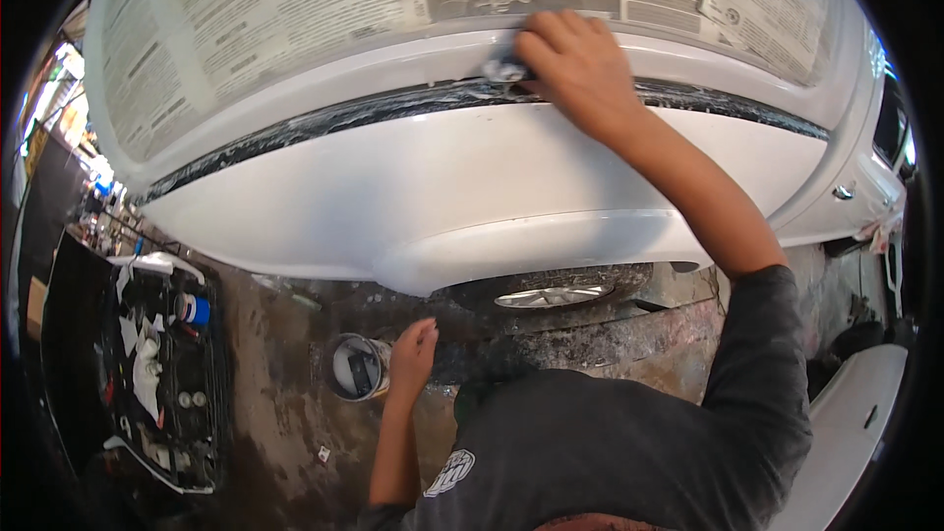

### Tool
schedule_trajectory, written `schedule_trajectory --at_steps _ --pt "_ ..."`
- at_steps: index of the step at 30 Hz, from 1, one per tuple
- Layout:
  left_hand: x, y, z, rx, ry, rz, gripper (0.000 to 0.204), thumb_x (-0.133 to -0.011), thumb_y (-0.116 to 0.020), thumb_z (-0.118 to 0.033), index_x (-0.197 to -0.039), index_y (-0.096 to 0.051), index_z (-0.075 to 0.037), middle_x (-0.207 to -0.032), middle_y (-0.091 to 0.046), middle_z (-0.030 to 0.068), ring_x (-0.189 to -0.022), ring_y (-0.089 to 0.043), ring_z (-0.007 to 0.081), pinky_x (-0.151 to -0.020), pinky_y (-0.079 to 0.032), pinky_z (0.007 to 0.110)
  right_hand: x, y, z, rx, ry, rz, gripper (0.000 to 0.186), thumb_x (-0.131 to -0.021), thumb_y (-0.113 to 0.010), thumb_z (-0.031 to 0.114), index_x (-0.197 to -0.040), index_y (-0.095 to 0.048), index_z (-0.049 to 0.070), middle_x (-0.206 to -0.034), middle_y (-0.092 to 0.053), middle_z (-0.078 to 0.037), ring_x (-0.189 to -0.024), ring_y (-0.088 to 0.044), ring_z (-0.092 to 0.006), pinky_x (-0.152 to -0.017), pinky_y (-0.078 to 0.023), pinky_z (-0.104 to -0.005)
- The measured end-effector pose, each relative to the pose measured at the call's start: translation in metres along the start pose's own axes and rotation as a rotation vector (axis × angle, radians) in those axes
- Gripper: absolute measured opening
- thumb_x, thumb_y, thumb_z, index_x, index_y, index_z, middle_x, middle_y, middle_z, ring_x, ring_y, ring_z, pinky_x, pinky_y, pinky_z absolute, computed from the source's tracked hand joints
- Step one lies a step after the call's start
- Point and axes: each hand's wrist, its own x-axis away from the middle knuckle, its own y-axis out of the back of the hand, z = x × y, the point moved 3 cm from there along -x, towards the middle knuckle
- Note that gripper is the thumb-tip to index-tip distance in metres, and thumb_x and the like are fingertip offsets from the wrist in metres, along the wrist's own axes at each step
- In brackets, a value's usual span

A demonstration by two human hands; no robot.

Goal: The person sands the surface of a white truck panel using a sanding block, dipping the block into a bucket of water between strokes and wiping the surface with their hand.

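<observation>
My right hand reaches out over the white car body. Its fingers are wrapped round a wet, dark pad with pale suds on it; the pad's exact kind is hard to make out. It presses near a long dark strip, streaked with white foam, between the side panel and the upper panel. Sheets of newspaper cover the upper panel. Low beside a bucket, my left hand hangs with its fingers curled together, nothing visible in them. Pale liquid and a dark object sit inside the bucket.
Below the fender shows a wheel. At the left lies a large black tray-like part holding a blue-and-white can, rags and small items. A loose white car panel stands at the lower right. The concrete floor looks wet.
</observation>
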Motion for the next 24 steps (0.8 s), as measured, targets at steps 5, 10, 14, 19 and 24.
schedule_trajectory --at_steps 5,10,14,19,24 --pt "-0.020 0.004 -0.051 0.017 -0.098 -0.006 0.032 -0.104 -0.068 -0.019 -0.130 -0.070 0.000 -0.124 -0.074 0.0200 -0.110 -0.074 0.0292 -0.093 -0.058 0.036 -0.033 -0.027 0.040 -0.014 0.044 0.000 0.028 -0.082 -0.079 0.025 -0.103 -0.062 0.015 -0.108 -0.060 -0.002 -0.103 -0.062 -0.0244 -0.083 -0.050 -0.0412" --pt "0.004 0.055 0.017 -0.025 0.018 -0.074 0.032 -0.104 -0.068 -0.020 -0.130 -0.070 0.000 -0.123 -0.074 0.0184 -0.109 -0.074 0.0283 -0.093 -0.059 0.036 -0.026 -0.022 0.031 0.018 -0.006 -0.003 0.036 -0.073 -0.084 0.020 -0.102 -0.062 0.016 -0.107 -0.059 0.000 -0.100 -0.061 -0.0236 -0.082 -0.049 -0.0414" --pt "-0.029 0.073 -0.006 0.029 -0.031 -0.032 0.033 -0.104 -0.068 -0.021 -0.129 -0.070 -0.001 -0.124 -0.075 0.0166 -0.111 -0.074 0.0277 -0.093 -0.059 0.037 -0.080 -0.057 0.099 -0.027 0.038 -0.022 0.049 -0.065 -0.091 0.019 -0.103 -0.060 0.014 -0.112 -0.062 -0.002 -0.104 -0.062 -0.0262 -0.084 -0.050 -0.0418" --pt "-0.040 0.120 0.021 0.039 -0.101 -0.051 0.032 -0.104 -0.068 -0.022 -0.129 -0.071 -0.002 -0.124 -0.075 0.0158 -0.111 -0.074 0.0271 -0.092 -0.058 0.037 -0.087 -0.059 0.106 -0.058 0.009 0.041 0.051 -0.064 -0.091 0.017 -0.106 -0.062 0.014 -0.115 -0.063 -0.003 -0.108 -0.063 -0.0273 -0.086 -0.051 -0.0429" --pt "-0.014 0.185 0.112 -0.067 0.120 -0.099 0.031 -0.104 -0.068 -0.022 -0.129 -0.071 -0.004 -0.122 -0.076 0.0170 -0.110 -0.074 0.0274 -0.091 -0.058 0.038 -0.086 -0.057 0.102 0.017 0.004 0.015 0.048 -0.063 -0.090 0.019 -0.102 -0.061 0.016 -0.110 -0.061 -0.001 -0.102 -0.062 -0.0258 -0.082 -0.049 -0.0419"
